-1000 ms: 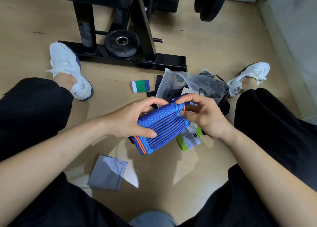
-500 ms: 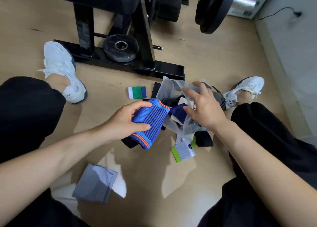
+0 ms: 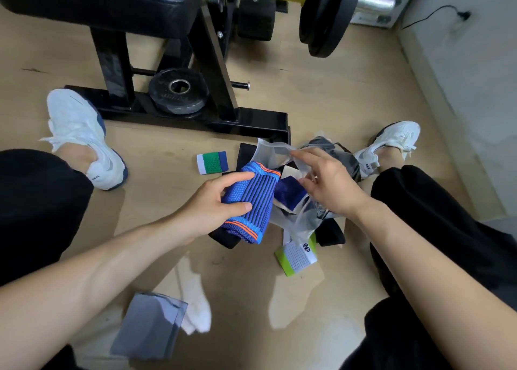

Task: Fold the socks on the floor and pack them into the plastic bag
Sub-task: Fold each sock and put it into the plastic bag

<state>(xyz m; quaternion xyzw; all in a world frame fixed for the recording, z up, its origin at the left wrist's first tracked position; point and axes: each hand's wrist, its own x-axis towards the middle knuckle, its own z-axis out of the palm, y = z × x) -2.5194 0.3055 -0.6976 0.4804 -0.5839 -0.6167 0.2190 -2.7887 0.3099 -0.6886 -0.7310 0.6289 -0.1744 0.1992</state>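
Weight bench [image 3: 195,70]: black frame and pad, top cut off by the upper edge; weight plate [image 3: 179,90] on its base.
Plastic bag [image 3: 296,202]: clear, crumpled on the floor between the shoes; contents hard to make out beyond a dark-blue sock [image 3: 289,196] at the mouth.
Folded blue sock [image 3: 249,204]: striped, orange bands at both ends; long axis runs from near-right to far-left, far end toward the bag mouth.
Left hand [image 3: 212,204]: clamped around the blue sock, thumb on top, held above the floor.
Right hand [image 3: 330,182]: fingers spread, loosely touching the bag's upper edge; actual pinch not discernible.
Grey sock [image 3: 151,325]: folded flat, near left.
Green-white sock [image 3: 296,255]: partly under the bag.
Striped sock [image 3: 212,164]: white, green, blue; lies alone.
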